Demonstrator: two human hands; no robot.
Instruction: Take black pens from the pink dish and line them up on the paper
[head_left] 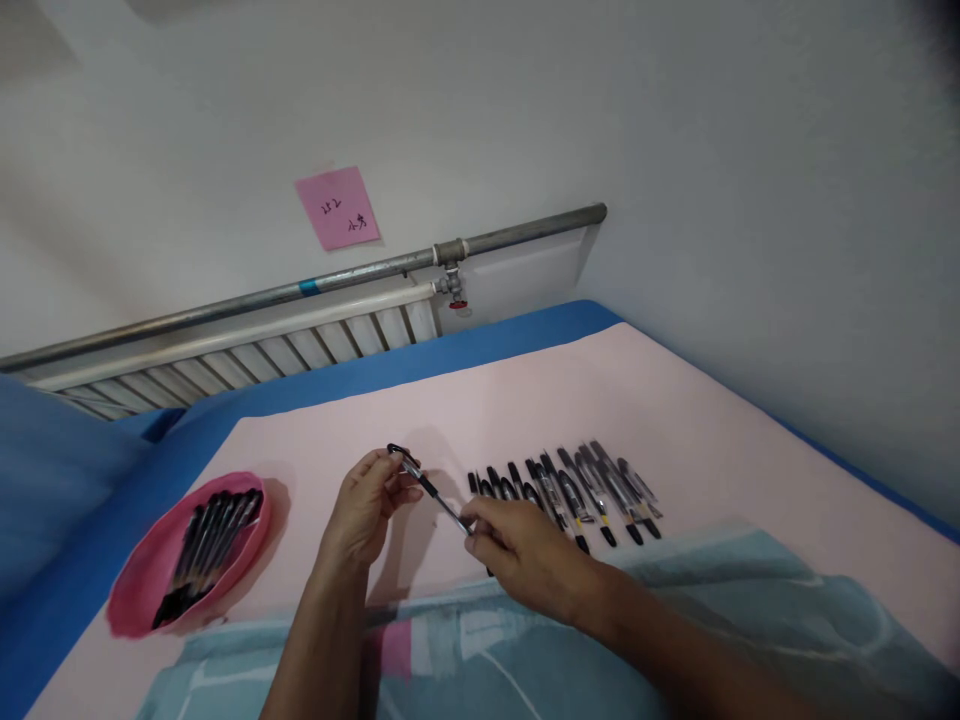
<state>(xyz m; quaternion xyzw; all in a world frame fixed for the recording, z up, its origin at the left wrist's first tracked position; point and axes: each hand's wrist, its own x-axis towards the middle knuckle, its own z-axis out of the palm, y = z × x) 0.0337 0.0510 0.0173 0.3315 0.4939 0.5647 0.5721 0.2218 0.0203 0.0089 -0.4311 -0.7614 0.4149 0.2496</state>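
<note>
Our left hand (367, 505) pinches the clip end of a black pen (429, 487); our right hand (517, 550) pinches its other end. We hold it over the pink sheet (300, 450), between the pen-filled pink basket (142, 575) and a row of pens (573, 492).

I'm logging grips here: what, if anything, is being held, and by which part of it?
A pen: the left hand holds it near its black clip end; the right hand pinches the opposite end.
</note>
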